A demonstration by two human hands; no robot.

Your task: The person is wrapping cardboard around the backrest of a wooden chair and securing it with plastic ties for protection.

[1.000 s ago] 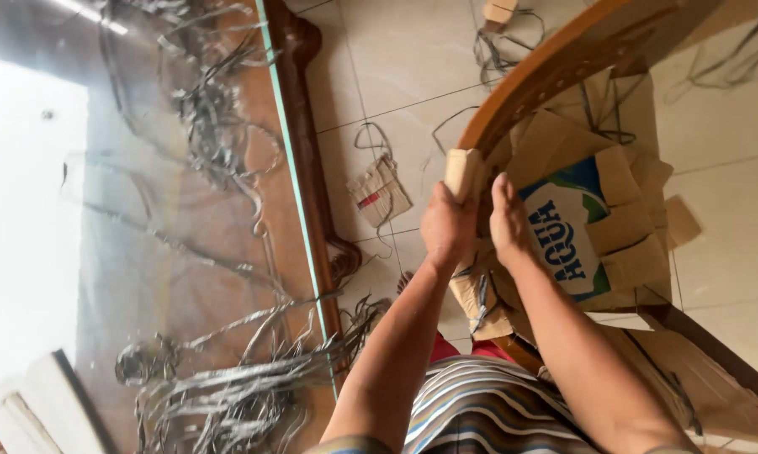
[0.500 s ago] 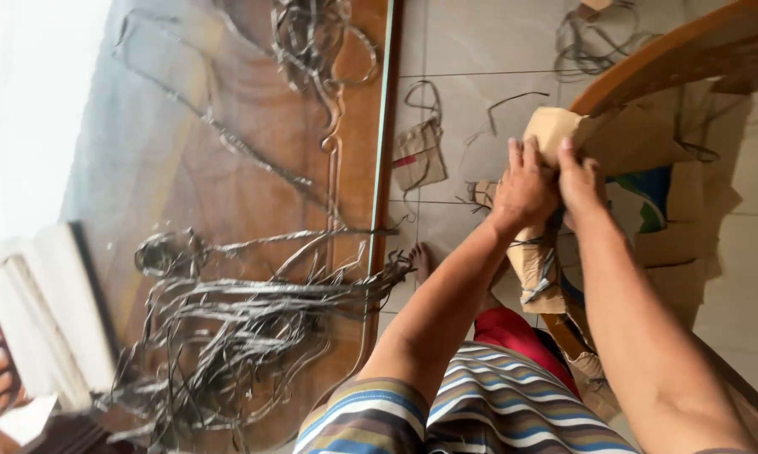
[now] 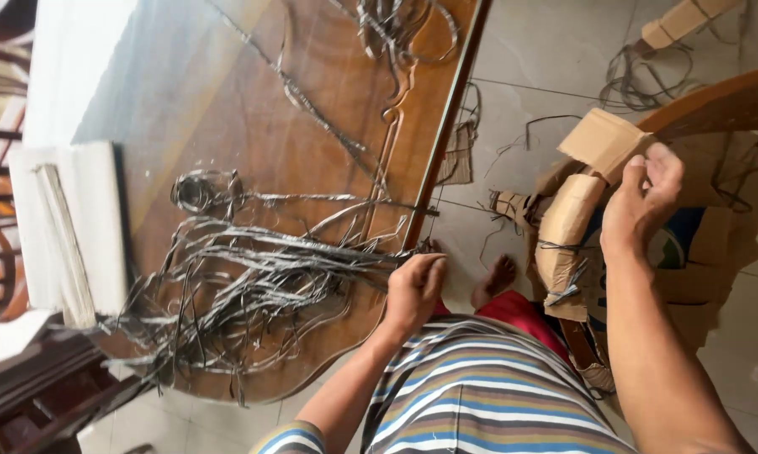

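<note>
Straps (image 3: 253,277) litter glass-topped wooden table (image 3: 253,109) above pale tiled floor (image 3: 556,50).

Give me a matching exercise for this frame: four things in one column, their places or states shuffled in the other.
Things:
1. left hand
2. right hand
3. grey strips
4. bare foot

Places or states:
A. on the tiled floor
B. spread over the glass-topped table
C. holding the cardboard wrap
D. at the table edge, on the strip ends

Pairs: 1-D, 2-C, 3-B, 4-A
</note>
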